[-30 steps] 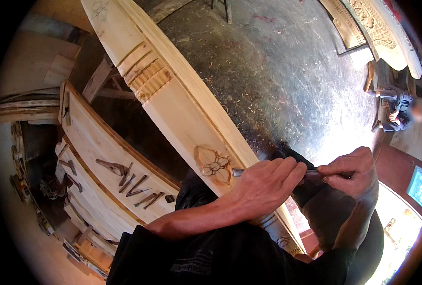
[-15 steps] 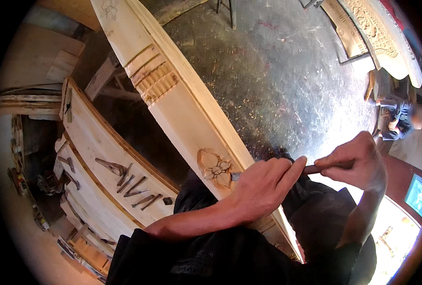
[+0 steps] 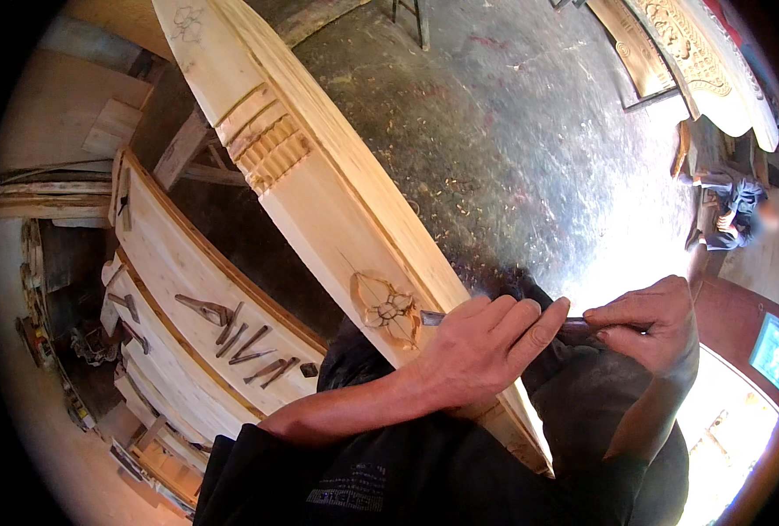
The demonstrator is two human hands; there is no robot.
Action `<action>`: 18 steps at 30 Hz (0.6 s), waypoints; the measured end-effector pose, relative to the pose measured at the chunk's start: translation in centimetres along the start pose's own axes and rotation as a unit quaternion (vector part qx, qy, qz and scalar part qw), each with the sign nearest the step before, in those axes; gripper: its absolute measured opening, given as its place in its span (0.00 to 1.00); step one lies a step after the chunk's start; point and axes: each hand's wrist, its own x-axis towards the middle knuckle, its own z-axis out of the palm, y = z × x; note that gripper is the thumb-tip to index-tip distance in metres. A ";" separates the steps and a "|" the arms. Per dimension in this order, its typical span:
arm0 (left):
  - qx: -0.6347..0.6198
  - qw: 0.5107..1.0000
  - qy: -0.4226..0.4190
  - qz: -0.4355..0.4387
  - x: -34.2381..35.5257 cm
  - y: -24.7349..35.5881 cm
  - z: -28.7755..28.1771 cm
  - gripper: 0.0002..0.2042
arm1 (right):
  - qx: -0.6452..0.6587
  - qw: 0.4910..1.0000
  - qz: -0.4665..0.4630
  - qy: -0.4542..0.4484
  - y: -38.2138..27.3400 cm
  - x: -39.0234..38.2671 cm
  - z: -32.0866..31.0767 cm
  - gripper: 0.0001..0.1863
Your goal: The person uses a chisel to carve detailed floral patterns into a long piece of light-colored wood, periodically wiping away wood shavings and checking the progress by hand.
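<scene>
A long pale wooden beam slants across my view and passes beneath my left hand. My left hand is wrapped round the front shaft of a chisel, its metal tip poking out at the left beside a carved flower. At the chisel's other end, my right hand grips the dark handle between thumb and fingers. Shallow cuts ring the flower's drawn petals. Farther up the beam lies a band of carved ridges, and a pencilled flower marks the far end.
To the left, several carving tools lie on a pale wooden panel. Wood chips dot the dark floor. A seated person is at the far right, below carved boards. A lit screen stands at right.
My right hand has moved down and slightly left, with the chisel now lying flatter. More of the blade shows beyond my left hand. The beam appears shifted a little left in view.
</scene>
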 end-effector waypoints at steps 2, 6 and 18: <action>0.002 1.000 -0.004 -0.001 -0.1 -0.1 0.1 0.32 | 0.006 1.000 -0.003 0.005 0.2 0.0 0.0 0.12; -0.006 1.000 -0.003 -0.016 0.0 -0.1 0.0 0.32 | 0.009 0.999 0.026 -0.017 -0.6 0.7 -0.4 0.13; -0.033 0.997 0.025 -0.058 0.3 -0.3 0.3 0.36 | 0.045 0.989 0.069 -0.122 -1.9 5.2 -3.3 0.12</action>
